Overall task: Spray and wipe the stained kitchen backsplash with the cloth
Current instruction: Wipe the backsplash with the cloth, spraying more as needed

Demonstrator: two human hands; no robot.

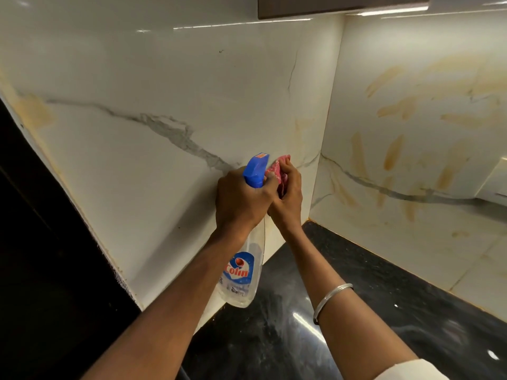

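Note:
My left hand [241, 198] grips the neck of a clear spray bottle [241, 275] with a blue trigger head [256, 168] and a blue "Colin" label; the nozzle points at the white marble backsplash [164, 149]. Right beside it, touching, my right hand [288, 193] holds a bunched pink cloth [277, 168] up against the wall near the inner corner. Yellow-orange smears cover the right-hand wall panel [397, 149]; fainter ones show near the corner and at the far left edge.
A glossy black stone countertop [356, 311] runs below the walls. A dark cabinet underside [329, 6] hangs above. A dark opening [41, 256] lies at the left. A white fitting [493, 182] juts from the right wall.

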